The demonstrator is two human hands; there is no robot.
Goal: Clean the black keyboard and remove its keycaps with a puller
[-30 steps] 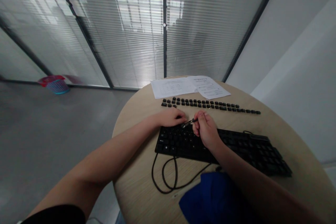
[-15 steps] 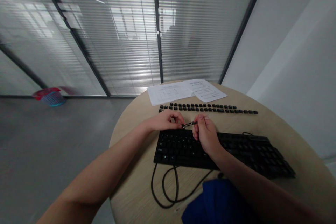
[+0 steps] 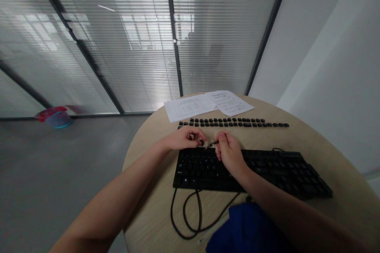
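My left hand [image 3: 192, 137] is over the back left edge of a black keyboard [image 3: 208, 184], its thumb and fingertips closed on a small black keycap [image 3: 202, 142]. In my right hand [image 3: 228, 148], just to the right, is a slim keycap puller [image 3: 211, 144] with a dark handle and shiny metal tip. That tip points left and down at the keyboard's back edge, a small gap from the keycap. My right hand and forearm hide part of the middle of the keyboard.
Behind my hands, loose keycaps [image 3: 225, 124] lie in two long rows. Printed papers [image 3: 192, 107] rest at the far side of the round wooden table [image 3: 148, 205]. A black cable [image 3: 171, 209] loops in front of the keyboard. On the floor stands a red and blue basket [image 3: 57, 118].
My left fingers have come apart from the puller's tip, and the keycap now shows between them. The puller has shifted slightly, its tip lower. The whole view has tilted a little.
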